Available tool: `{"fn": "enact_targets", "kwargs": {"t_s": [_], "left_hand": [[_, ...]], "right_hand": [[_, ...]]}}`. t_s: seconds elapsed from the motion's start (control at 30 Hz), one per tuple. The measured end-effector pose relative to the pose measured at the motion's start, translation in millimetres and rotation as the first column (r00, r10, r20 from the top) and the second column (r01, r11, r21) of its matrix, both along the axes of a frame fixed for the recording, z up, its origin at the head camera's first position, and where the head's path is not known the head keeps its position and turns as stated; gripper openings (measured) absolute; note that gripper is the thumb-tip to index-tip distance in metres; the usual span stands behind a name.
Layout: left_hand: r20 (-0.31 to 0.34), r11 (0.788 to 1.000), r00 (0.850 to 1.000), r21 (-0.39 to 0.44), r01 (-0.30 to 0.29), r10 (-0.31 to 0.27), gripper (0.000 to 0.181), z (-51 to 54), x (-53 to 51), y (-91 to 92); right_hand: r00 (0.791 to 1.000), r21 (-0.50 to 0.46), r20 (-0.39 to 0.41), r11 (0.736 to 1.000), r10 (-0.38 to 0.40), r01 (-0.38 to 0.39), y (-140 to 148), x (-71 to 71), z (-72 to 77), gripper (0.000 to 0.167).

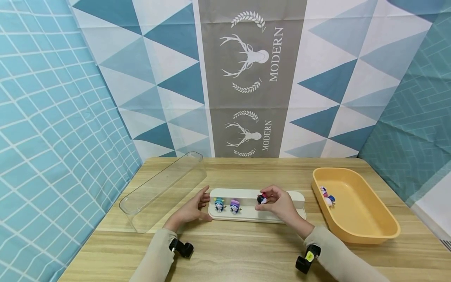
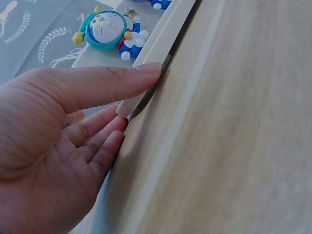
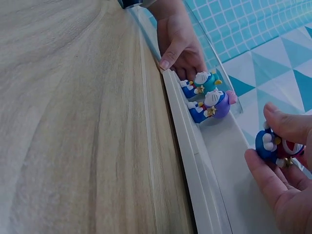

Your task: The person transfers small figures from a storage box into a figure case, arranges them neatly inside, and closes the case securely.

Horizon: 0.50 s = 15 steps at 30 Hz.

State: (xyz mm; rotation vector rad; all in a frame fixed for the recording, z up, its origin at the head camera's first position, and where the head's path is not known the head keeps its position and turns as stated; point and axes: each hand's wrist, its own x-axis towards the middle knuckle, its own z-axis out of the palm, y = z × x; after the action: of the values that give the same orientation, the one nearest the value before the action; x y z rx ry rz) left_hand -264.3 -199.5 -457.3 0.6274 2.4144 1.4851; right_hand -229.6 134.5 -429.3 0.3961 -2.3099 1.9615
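Note:
A long cream display base (image 1: 246, 216) with a raised back step lies on the table. My left hand (image 1: 190, 209) rests at its left end, thumb along the front edge, the other fingers touching the end with a slight bend. Near that end sit two small cat figurines: one with a teal hood (image 2: 105, 29), one with a purple hood (image 3: 219, 104). My right hand (image 1: 282, 203) pinches another figurine (image 3: 267, 145), blue and white with some red, between thumb and fingers over the right half of the base. Its head is partly hidden by the fingers.
To the left a clear plastic cover (image 1: 165, 192) lies at a slant. On the right stands an orange tray (image 1: 359, 211) with several small figurine pieces (image 1: 329, 200) near its left wall. Patterned cloth (image 1: 169, 70) hangs behind the wooden table (image 1: 239, 250).

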Motion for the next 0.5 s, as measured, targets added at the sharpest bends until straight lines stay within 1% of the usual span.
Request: {"fn": "enact_targets", "kwargs": {"t_s": [0.07, 0.23, 0.33, 0.5], "left_hand": [[-0.002, 1.0, 1.0, -0.003, -0.001, 0.001, 0.115, 0.2, 0.3, -0.1], [-0.007, 1.0, 1.0, 0.0, 0.002, -0.002, 0.115, 0.9, 0.8, -0.1], [-0.01, 1.0, 1.0, 0.003, 0.006, -0.006, 0.115, 0.6, 0.6, -0.5], [-0.006, 1.0, 1.0, 0.01, 0.009, -0.009, 0.115, -0.4, -0.1, -0.8]], "right_hand": [[1.0, 0.008, 0.006, 1.0, 0.005, -0.005, 0.0, 0.1, -0.7, 0.046], [1.0, 0.041, 0.004, 0.999, -0.01, 0.01, -1.3, 1.5, -2.0, 0.043], [1.0, 0.052, -0.009, 0.999, -0.011, 0.012, -2.7, 3.6, -2.1, 0.042], [0.999, 0.044, -0.033, 0.999, -0.012, 0.013, -4.9, 5.4, -4.5, 0.041]]}}
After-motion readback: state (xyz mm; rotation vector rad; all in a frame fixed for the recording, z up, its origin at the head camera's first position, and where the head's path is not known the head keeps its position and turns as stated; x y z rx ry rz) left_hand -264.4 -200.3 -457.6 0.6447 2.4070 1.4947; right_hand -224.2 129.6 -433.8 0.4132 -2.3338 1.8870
